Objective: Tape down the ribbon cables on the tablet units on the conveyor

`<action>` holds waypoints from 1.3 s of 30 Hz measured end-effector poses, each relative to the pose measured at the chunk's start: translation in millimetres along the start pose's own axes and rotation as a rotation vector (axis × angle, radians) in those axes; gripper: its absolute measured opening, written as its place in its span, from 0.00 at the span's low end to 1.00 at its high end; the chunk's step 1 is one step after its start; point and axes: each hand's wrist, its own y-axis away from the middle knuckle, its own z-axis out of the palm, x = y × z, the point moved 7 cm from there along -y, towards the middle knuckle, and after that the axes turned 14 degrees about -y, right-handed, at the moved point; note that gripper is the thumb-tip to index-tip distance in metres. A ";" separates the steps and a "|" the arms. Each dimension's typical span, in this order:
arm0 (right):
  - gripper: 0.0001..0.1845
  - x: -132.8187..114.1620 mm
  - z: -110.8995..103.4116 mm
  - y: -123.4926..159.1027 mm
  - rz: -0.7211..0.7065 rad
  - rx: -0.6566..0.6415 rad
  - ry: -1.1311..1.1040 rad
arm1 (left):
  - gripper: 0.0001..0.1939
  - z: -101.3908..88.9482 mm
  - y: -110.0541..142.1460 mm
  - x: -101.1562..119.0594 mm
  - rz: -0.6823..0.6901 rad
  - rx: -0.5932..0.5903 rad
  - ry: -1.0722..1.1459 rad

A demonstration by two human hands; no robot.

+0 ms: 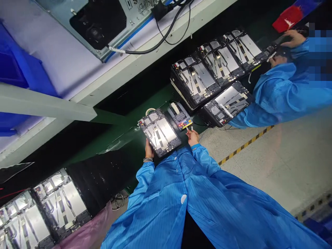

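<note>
On the green bench mat (121,138), the left hand (149,150) grips an open tablet frame (159,133), and the right hand (192,137) pinches a white stick (189,128) beside a box of coloured compartments (183,122).

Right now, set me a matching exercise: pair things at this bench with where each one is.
Things:
1. left hand
2. right hand
3. open tablet
4. yellow-and-black floor tape

Places:
A. on the floor
B. holding a small white strip
C. at the tablet's lower edge
D. on the green bench mat

Pairs: 1-C, 2-B, 3-D, 4-A
</note>
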 end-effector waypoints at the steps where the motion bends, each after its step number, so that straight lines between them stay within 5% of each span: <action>1: 0.21 -5.8 -8.3 6.3 -0.022 0.012 0.002 | 0.15 -16.3 -1.8 8.4 0.070 0.111 -0.059; 3: 0.22 -22.7 -22.6 23.1 -0.100 -0.019 0.024 | 0.13 -46.3 5.9 36.8 0.272 0.369 -0.210; 5: 0.25 -46.6 -20.5 44.9 -0.249 -0.170 0.091 | 0.13 -54.2 27.9 77.8 0.541 0.550 -0.378; 8: 0.29 -79.1 25.0 83.1 -0.515 -0.506 0.239 | 0.17 -8.2 64.7 143.7 0.944 0.502 -0.717; 11: 0.32 -92.5 104.3 109.1 -0.703 -0.770 0.388 | 0.22 54.7 79.7 187.8 1.091 0.317 -1.021; 15: 0.41 -87.0 209.7 125.8 -0.887 -1.059 0.696 | 0.22 86.2 68.0 212.5 1.027 0.188 -1.138; 19: 0.48 -72.7 260.1 136.1 -0.951 -1.312 1.050 | 0.20 80.7 48.7 215.5 0.930 0.087 -1.118; 30: 0.51 -69.7 278.7 137.4 -0.931 -1.532 1.252 | 0.19 76.6 30.2 229.7 0.724 0.000 -1.128; 35: 0.42 -85.4 286.3 123.6 -0.633 -1.442 0.982 | 0.24 77.3 18.1 236.3 0.626 -0.024 -1.156; 39: 0.40 -71.1 280.1 129.4 -0.392 -1.546 1.059 | 0.29 77.3 5.3 238.1 0.583 -0.040 -1.147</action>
